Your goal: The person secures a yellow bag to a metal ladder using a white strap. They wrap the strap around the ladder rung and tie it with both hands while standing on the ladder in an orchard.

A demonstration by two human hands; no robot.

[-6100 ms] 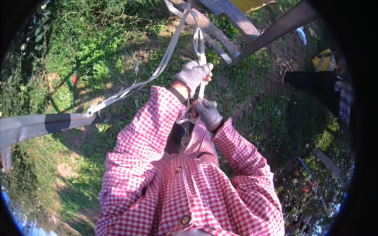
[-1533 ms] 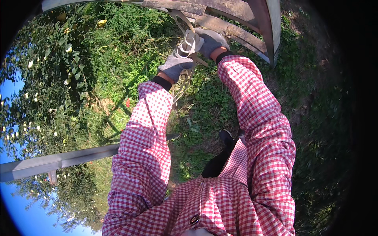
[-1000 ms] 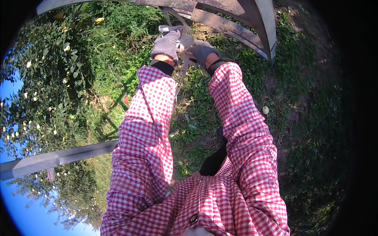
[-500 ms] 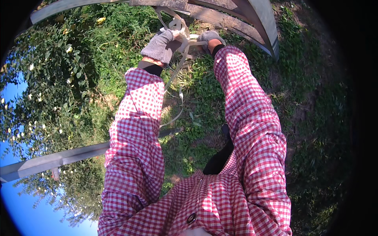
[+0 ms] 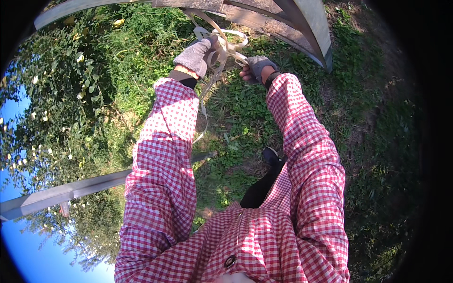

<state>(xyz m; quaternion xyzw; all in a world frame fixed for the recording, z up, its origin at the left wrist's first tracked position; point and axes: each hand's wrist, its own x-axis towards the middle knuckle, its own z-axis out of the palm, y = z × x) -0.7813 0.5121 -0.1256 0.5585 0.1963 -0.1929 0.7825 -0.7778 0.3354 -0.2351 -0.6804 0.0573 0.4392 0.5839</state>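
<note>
A cream flat strap point(image 5: 226, 46), looped and knotted, hangs from the metal frame at the top, its loose tail trailing down past my left sleeve. My left hand point(image 5: 194, 54), in a grey fingerless glove, is closed around part of the looped bundle; the fingertips are partly hidden behind it. On the other side, my right hand point(image 5: 258, 69), gloved alike, has its fingers curled at the end of one loop and pinches it. Between the two hands the strap fans into several open loops.
A metal frame point(image 5: 264, 24) with weathered crosspieces arches across the top. A grey metal bar point(image 5: 89, 185) runs in from the left below my forearm. Leafy bushes point(image 5: 61, 94) with pale fruit or bags stand at left. Weedy ground lies below, with my black boot point(image 5: 272, 158) on it.
My right hand has moved right and slightly down, away from the left, drawing out a loop. Loops between the hands have spread wider. My left hand stays nearly in place.
</note>
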